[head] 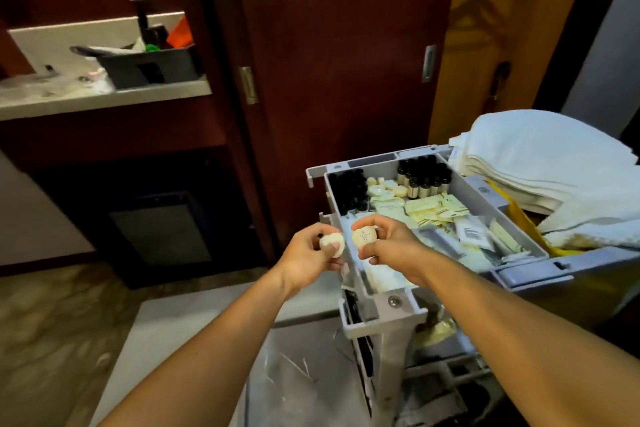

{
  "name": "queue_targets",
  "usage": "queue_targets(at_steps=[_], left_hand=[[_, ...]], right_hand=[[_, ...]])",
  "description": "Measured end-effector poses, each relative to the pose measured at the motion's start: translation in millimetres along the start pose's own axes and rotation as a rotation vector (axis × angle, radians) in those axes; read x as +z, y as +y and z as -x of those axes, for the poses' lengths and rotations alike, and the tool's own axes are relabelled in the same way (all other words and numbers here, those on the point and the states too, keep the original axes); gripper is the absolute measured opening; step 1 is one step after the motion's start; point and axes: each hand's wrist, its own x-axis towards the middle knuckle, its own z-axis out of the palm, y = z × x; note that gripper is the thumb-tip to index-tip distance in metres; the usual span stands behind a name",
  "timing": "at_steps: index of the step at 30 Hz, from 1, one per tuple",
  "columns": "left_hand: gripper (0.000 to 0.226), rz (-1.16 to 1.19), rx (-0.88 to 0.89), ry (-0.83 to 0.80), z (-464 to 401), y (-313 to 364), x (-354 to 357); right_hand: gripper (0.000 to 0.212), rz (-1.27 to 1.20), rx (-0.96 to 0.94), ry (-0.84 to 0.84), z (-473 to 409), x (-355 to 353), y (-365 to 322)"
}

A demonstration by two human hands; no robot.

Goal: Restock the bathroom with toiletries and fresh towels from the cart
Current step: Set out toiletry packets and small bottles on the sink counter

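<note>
Two bare forearms reached in from the bottom edge toward the grey cart tray (349, 255). At its near left corner the left hand (310, 255) pinched a small round wrapped soap (332, 244) between thumb and fingertips, just outside the tray wall, while the right hand (388, 246) pinched a second round soap (364, 237) just above the tray, the two discs close together but apart. Both looked light and stiff, their paper wrap probably a little slick, so a pinch across the rim, as here, seemed the sound hold; squeezing hard risked only creasing the wrapper. Faint dark print sat on the face of the right soap, too small to read. More soaps (382, 189), dark-capped bottles (424, 177) and pale yellow sachets (436, 208) filled the tray; their labels were likewise illegible. Folded white towels (547, 163), soft and bulkier, lay stacked at the cart's far right and would likely need a whole-hand grasp under the fold.
</note>
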Motion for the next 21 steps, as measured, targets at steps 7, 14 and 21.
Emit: queue_targets(at_steps=[7, 14, 21], left_hand=[[0.035, -0.175, -0.005, 0.133, 65.6, -19.2, -46.7], [0.037, -0.216, -0.005, 0.278, 162.2, -42.0, -82.2], [0.035, -0.269, 0.01, 0.339, 273.0, -61.7, -118.7]], right_hand=[[0.044, 0.007, -0.044, -0.156, 33.2, 61.0, -11.0], [0.044, 0.049, -0.094, -0.282, 92.7, 130.3, -9.7], [0.043, 0.087, -0.103, -0.441, 165.4, 200.5, -13.0]])
